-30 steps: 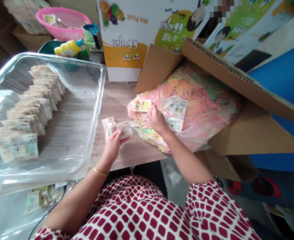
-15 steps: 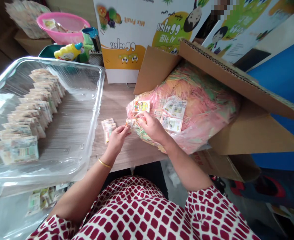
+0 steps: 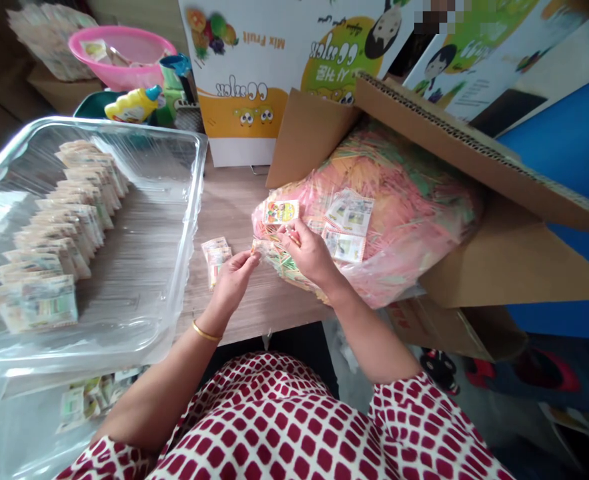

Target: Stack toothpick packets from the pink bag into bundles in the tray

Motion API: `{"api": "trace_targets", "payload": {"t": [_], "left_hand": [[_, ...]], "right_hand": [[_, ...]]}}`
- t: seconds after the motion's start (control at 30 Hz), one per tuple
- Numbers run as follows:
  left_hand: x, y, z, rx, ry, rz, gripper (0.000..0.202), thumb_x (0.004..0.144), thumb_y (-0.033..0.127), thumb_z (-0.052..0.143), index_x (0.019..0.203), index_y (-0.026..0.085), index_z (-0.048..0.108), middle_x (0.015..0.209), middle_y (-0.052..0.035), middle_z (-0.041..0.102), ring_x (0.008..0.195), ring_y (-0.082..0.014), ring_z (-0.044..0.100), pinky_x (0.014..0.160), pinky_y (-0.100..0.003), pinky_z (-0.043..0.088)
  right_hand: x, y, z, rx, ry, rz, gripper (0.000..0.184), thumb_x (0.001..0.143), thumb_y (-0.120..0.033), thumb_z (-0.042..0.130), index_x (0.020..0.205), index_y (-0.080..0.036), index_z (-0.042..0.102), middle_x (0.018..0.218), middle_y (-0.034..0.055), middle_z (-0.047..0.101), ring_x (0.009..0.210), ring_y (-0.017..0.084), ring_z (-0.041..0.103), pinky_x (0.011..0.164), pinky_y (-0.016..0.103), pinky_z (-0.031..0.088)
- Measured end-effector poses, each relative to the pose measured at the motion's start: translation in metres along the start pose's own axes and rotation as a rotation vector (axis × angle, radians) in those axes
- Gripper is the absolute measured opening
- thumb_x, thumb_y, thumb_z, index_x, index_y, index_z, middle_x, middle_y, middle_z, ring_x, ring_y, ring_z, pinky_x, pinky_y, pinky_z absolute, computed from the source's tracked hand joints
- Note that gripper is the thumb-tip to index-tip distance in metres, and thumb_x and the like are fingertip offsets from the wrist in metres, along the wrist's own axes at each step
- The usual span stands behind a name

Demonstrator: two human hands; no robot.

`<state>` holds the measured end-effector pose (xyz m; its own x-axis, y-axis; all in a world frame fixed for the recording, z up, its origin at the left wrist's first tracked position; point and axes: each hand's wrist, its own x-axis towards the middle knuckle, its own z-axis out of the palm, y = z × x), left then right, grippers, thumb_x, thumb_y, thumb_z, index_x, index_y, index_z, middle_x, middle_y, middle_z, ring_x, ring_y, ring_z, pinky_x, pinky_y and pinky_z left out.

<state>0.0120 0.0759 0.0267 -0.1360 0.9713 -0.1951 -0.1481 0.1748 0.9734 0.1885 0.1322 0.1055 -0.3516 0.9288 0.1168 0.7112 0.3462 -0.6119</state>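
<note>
My left hand (image 3: 235, 275) pinches a small clear packet (image 3: 257, 247) by its edge, above the front of the plastic bag. My right hand (image 3: 310, 252) is closed with fingertips together over the bag; a thin stick or two seems to show between them, too small to be sure. Under and behind it the big clear bag (image 3: 399, 220) bulges with thin pink, green and yellow sticks. On the bag lie a printed packet (image 3: 281, 211) and several pale packets (image 3: 345, 245). Beside my left hand, a few filled packets (image 3: 217, 259) rest on the table.
A clear plastic tray (image 3: 187, 247) at left holds a long row of filled packets (image 3: 74, 207). Behind it stand a pink basin (image 3: 124, 77) and a yellow bottle (image 3: 131, 105). Open flaps of a cardboard box (image 3: 514, 260) surround the bag; printed cartons (image 3: 254, 143) stand behind.
My right hand has drawn slightly away from the packet in my left hand, its fingers now closed over the sticks. My left hand stays nearly in place.
</note>
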Motion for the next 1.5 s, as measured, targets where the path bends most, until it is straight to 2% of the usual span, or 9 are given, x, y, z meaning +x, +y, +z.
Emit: {"api": "trace_targets", "payload": {"t": [0.2, 0.33, 0.47, 0.6, 0.7, 0.83, 1.03, 1.3, 1.5], "left_hand": [[0.000, 0.009, 0.005, -0.069, 0.007, 0.018, 0.033, 0.080, 0.049, 0.079, 0.090, 0.018, 0.077, 0.091, -0.0036, 0.078, 0.089, -0.0184, 0.067, 0.089, -0.031, 0.050], [-0.003, 0.012, 0.007, -0.158, -0.058, -0.011, 0.037, 0.082, 0.052, 0.077, 0.099, 0.019, 0.079, 0.108, -0.0064, 0.079, 0.105, -0.0218, 0.069, 0.099, -0.035, 0.051], [-0.003, 0.006, 0.004, -0.212, -0.058, -0.027, 0.041, 0.082, 0.054, 0.077, 0.105, 0.020, 0.080, 0.116, -0.0079, 0.079, 0.116, -0.0260, 0.068, 0.106, -0.041, 0.051], [-0.003, 0.000, 0.002, -0.119, -0.043, -0.019, 0.041, 0.084, 0.052, 0.076, 0.108, 0.020, 0.081, 0.121, -0.0096, 0.078, 0.122, -0.0285, 0.067, 0.111, -0.043, 0.049], [-0.004, -0.002, 0.005, -0.048, -0.052, -0.004, 0.043, 0.086, 0.053, 0.074, 0.111, 0.019, 0.080, 0.123, -0.0110, 0.077, 0.124, -0.0298, 0.065, 0.113, -0.044, 0.046], [-0.006, 0.000, 0.009, -0.022, -0.057, 0.009, 0.046, 0.087, 0.053, 0.072, 0.114, 0.017, 0.079, 0.123, -0.0114, 0.077, 0.123, -0.0299, 0.066, 0.112, -0.043, 0.047], [-0.007, 0.006, 0.010, 0.008, -0.038, 0.027, 0.043, 0.088, 0.052, 0.071, 0.114, 0.018, 0.079, 0.121, -0.0094, 0.078, 0.121, -0.0301, 0.068, 0.110, -0.043, 0.047], [-0.009, 0.012, 0.010, 0.047, -0.035, 0.043, 0.041, 0.090, 0.050, 0.069, 0.115, 0.019, 0.079, 0.124, -0.0096, 0.077, 0.123, -0.0297, 0.067, 0.112, -0.044, 0.046], [-0.009, 0.014, 0.010, -0.008, -0.051, 0.048, 0.040, 0.088, 0.048, 0.072, 0.115, 0.020, 0.079, 0.124, -0.0090, 0.077, 0.125, -0.0292, 0.066, 0.115, -0.044, 0.045]], "right_hand": [[-0.007, -0.013, 0.008, -0.300, -0.162, -0.107, 0.031, 0.104, -0.036, 0.052, 0.127, -0.018, 0.062, 0.102, 0.0108, 0.078, 0.087, 0.026, 0.073, 0.073, 0.032, 0.047], [-0.002, -0.004, 0.016, -0.353, -0.181, -0.067, 0.028, 0.105, -0.032, 0.049, 0.124, -0.018, 0.064, 0.098, 0.0125, 0.077, 0.087, 0.027, 0.072, 0.072, 0.033, 0.045], [0.003, 0.007, 0.017, 0.038, -0.034, 0.006, 0.022, 0.105, -0.040, 0.050, 0.111, -0.023, 0.063, 0.090, 0.0056, 0.073, 0.081, 0.022, 0.067, 0.072, 0.032, 0.048], [0.013, 0.004, 0.010, 0.605, 0.147, 0.079, 0.052, 0.107, -0.062, 0.026, 0.077, -0.026, 0.050, 0.063, -0.0026, 0.048, 0.056, 0.014, 0.049, 0.062, 0.030, 0.049], [0.020, -0.007, 0.007, 0.740, 0.200, 0.043, 0.060, 0.105, -0.068, 0.021, 0.066, -0.026, 0.041, 0.060, -0.0031, 0.039, 0.055, 0.013, 0.047, 0.066, 0.030, 0.052], [0.020, -0.019, 0.018, 0.714, 0.287, 0.003, 0.059, 0.106, -0.065, 0.024, 0.067, -0.027, 0.045, 0.062, -0.0014, 0.046, 0.063, 0.015, 0.055, 0.076, 0.034, 0.056], [0.011, -0.016, 0.041, 0.620, 0.336, -0.053, 0.049, 0.107, -0.059, 0.030, 0.076, -0.027, 0.052, 0.072, 0.0011, 0.061, 0.076, 0.017, 0.066, 0.091, 0.040, 0.057], [0.010, -0.018, 0.031, 0.719, 0.193, -0.070, 0.055, 0.109, -0.056, 0.024, 0.083, -0.027, 0.062, 0.078, 0.0014, 0.071, 0.098, 0.019, 0.073, 0.106, 0.041, 0.052], [0.010, -0.015, 0.025, 0.701, 0.055, 0.054, 0.048, 0.108, -0.058, 0.025, 0.085, -0.028, 0.054, 0.092, 0.0030, 0.078, 0.106, 0.020, 0.071, 0.103, 0.043, 0.052]]}}
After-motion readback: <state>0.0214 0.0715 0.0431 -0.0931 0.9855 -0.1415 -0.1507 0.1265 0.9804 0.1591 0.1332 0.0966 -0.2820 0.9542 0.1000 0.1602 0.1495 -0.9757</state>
